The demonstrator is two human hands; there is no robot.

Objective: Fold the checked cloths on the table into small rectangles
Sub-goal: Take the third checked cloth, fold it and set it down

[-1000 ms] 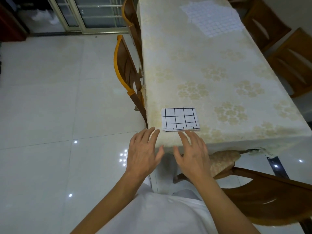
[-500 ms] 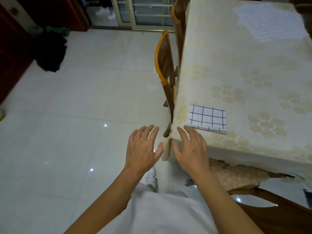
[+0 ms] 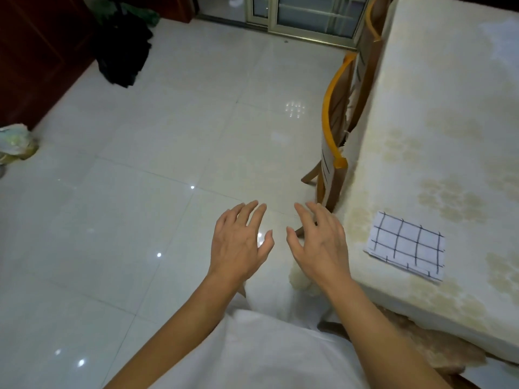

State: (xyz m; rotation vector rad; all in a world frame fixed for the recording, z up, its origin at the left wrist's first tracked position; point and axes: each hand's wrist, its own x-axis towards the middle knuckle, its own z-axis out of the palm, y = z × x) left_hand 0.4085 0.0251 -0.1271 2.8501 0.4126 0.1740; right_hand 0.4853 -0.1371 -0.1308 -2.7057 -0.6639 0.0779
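A white cloth with black checks (image 3: 407,245), folded into a small rectangle, lies near the corner of a cream floral-patterned table (image 3: 438,141), while the left hand (image 3: 238,242) and right hand (image 3: 320,242) hover empty beside it, fingers loosely spread.

Cloth (image 3: 407,246) on table (image 3: 449,122), near right of right hand (image 3: 320,245). Chair (image 3: 338,119) ahead of hand, beside table. Left hand (image 3: 238,244) just left, apart.

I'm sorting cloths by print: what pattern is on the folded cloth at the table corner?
White with a black grid check, seen in the head view: folded cloth.
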